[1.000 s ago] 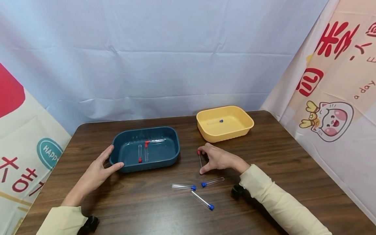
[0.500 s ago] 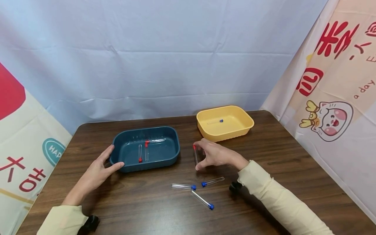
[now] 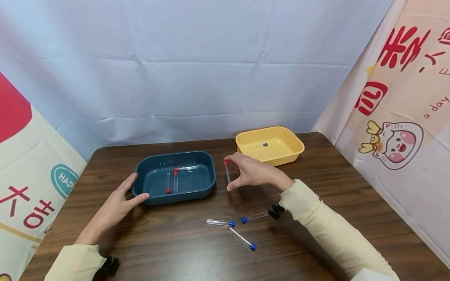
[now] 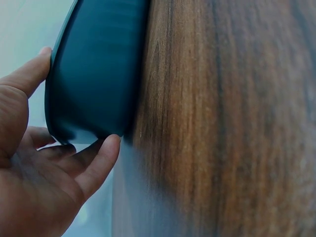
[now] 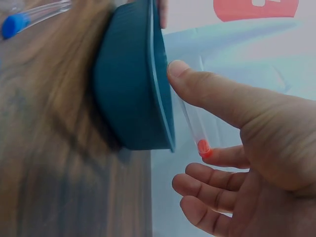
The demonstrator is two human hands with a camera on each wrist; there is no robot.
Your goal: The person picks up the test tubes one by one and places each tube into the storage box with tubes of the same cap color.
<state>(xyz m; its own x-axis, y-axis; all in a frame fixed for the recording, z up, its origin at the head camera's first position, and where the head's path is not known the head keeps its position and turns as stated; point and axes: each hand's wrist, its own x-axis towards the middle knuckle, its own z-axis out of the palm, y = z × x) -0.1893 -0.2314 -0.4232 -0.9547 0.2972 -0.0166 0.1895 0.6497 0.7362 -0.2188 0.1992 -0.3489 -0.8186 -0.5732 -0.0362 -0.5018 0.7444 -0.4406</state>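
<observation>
My left hand [image 3: 119, 205] holds the near left corner of the dark teal tub [image 3: 195, 194], thumb at the front and fingers along the end wall [image 4: 94, 74]. Inside the tub lie red-capped test tubes, one at the left [image 3: 168, 181], one in the middle [image 3: 176, 183] and one across the back [image 3: 188, 168]. Right of the tub, above the table, my right hand [image 3: 254, 171] pinches another red-capped test tube [image 3: 227, 173] endwise. In the right wrist view its red cap [image 5: 204, 148] rests against the index finger, the other end at the thumb [image 5: 207, 91].
Blue-capped test tubes lie on the near table: one at left [image 3: 220, 223], one at right [image 3: 254, 217], one nearest me [image 3: 242, 238]. A yellow tub [image 3: 270, 160] at the back right contains a blue-capped tube [image 3: 260, 145]. A pale cloth [image 3: 197, 86] hangs behind the table.
My right hand has lifted the red-capped test tube and carried it left and away from me, towards the teal tub. The left hand and both tubs have stayed in place.
</observation>
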